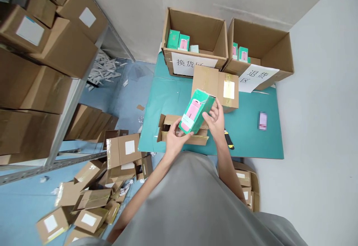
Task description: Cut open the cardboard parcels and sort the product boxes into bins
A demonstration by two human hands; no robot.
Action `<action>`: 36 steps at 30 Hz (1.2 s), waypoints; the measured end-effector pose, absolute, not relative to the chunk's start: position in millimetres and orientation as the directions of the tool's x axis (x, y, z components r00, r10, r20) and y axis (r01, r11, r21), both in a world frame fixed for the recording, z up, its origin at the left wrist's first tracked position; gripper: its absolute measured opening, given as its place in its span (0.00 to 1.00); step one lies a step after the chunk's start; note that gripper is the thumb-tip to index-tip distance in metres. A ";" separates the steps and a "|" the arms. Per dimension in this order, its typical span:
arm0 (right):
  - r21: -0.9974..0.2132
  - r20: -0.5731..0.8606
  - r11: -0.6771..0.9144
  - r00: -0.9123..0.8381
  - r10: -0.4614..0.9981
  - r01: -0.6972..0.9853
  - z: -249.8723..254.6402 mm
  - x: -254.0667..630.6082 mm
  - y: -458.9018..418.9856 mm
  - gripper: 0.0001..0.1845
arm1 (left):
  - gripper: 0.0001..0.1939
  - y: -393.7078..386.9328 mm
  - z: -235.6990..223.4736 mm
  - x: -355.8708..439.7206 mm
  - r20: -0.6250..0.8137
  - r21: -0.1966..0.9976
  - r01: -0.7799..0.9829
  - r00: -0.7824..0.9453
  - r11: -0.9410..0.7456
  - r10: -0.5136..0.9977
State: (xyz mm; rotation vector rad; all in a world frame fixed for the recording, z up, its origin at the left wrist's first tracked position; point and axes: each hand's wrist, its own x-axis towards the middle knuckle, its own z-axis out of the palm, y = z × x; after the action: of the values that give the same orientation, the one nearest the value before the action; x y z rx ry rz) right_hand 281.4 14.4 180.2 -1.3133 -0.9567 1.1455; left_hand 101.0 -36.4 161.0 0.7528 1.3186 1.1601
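A green product box with a pink bottle-shaped item pictured on its front is held tilted above the table. My left hand grips its lower left end, thumb along the bottom edge. Around the upper right side, my right hand has its fingers curled against the box. Beneath it lies an opened small cardboard carton with its flaps up, partly hidden by the box and my hands. A yellow and black utility knife rests beside my right forearm.
Behind stand two large open cartons, the left one and the right one, with paper signs and green boxes inside. A taped carton sits before them on the green tabletop. Shelves of cartons and discarded boxes fill the left.
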 end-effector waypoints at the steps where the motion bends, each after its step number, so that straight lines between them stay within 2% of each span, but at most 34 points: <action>1: -0.997 -0.065 -0.055 0.226 0.972 -0.052 183.9 281.8 18.7 0.52 | 0.41 -37.6 162.6 101.5 -0.289 0.952 -0.153 -0.144 0.267 0.946; 4: -1.000 -0.016 -0.010 0.278 0.960 -0.023 190.4 282.3 28.8 0.44 | 0.38 -40.3 165.7 102.3 -0.177 0.984 -0.022 -0.160 0.176 0.971; 6: -0.999 -0.006 0.007 0.305 0.952 -0.043 191.1 282.3 32.2 0.41 | 0.40 -40.1 165.6 101.6 -0.182 0.983 -0.018 -0.149 0.181 0.972; 11: -0.998 0.030 0.044 0.322 0.946 -0.035 192.5 279.9 23.9 0.39 | 0.45 -30.5 158.9 94.6 -0.400 0.901 -0.217 -0.078 0.376 0.913; 14: -0.991 0.111 0.084 0.296 0.949 0.104 197.0 274.8 3.3 0.35 | 0.46 -18.9 156.2 88.8 -0.537 0.777 -0.392 -0.004 0.493 0.844; 17: -0.963 0.182 0.146 0.148 0.972 0.226 200.2 267.6 -26.3 0.29 | 0.45 -5.4 158.4 84.3 -0.576 0.680 -0.501 0.086 0.535 0.813; 19: -0.969 0.132 0.130 -0.003 0.991 0.211 199.2 263.1 -46.9 0.27 | 0.43 2.8 162.2 83.5 -0.571 0.645 -0.535 0.138 0.546 0.809; 21: -0.987 0.022 0.037 -0.095 0.995 0.159 195.1 260.4 -64.8 0.28 | 0.41 9.0 165.8 84.3 -0.565 0.625 -0.557 0.160 0.546 0.810; 23: -0.991 -0.084 -0.069 -0.129 0.988 0.119 188.5 260.8 -77.5 0.30 | 0.39 12.5 167.1 85.2 -0.555 0.622 -0.572 0.159 0.534 0.817; 25: -0.988 -0.109 -0.094 -0.126 0.986 0.119 181.0 264.3 -83.2 0.31 | 0.37 13.4 164.7 84.4 -0.544 0.640 -0.567 0.143 0.519 0.827; 28: -0.979 0.045 0.052 -0.039 0.998 0.196 172.8 273.5 -77.3 0.29 | 0.32 10.9 155.0 79.0 -0.543 0.688 -0.538 0.065 0.488 0.837; 31: -0.941 0.260 0.201 0.202 0.944 0.273 172.3 283.5 -56.6 0.27 | 0.28 5.5 145.7 72.3 -0.544 0.734 -0.501 -0.030 0.458 0.838; 33: -0.935 0.308 0.210 0.364 0.879 0.285 175.5 290.5 -38.2 0.27 | 0.32 1.5 144.5 69.7 -0.509 0.775 -0.456 -0.041 0.437 0.860; 36: -0.954 0.275 0.179 0.466 0.841 0.241 179.8 303.4 -11.5 0.31 | 0.39 -2.2 151.9 68.3 -0.409 0.841 -0.372 0.035 0.392 0.912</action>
State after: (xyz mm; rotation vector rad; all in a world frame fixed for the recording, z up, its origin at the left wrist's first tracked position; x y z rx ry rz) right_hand 303.4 -11.5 179.8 -1.3645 -1.0500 0.5591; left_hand 68.3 -2.2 151.9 0.6076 1.1301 1.0856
